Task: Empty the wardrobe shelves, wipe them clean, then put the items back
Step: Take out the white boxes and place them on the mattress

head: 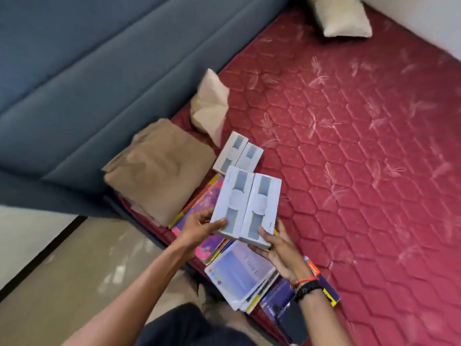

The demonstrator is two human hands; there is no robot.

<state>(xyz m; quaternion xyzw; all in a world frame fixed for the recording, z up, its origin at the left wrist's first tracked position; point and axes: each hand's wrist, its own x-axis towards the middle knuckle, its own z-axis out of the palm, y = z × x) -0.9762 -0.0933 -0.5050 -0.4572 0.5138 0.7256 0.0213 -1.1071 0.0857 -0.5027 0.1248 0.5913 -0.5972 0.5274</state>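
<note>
Two long white boxes (245, 203) lie side by side in my hands, held above the near corner of a red quilted mattress (349, 158). My left hand (199, 227) grips the left box at its near end, thumb on top. My right hand (277, 248) holds the right box from below, thumb on its face. Two more white boxes (238, 152) lie on the mattress just beyond. Under my hands sit colourful books (199, 208), a stack of pale booklets (239, 273) and purple books (279, 298).
Folded brown cloth (159, 168) lies at the mattress corner against the blue padded headboard (87, 71). A crumpled beige cloth (210, 103) sits behind the boxes, and a cream pillow (341, 17) at the far end. A tiled floor (62, 283) runs at the lower left.
</note>
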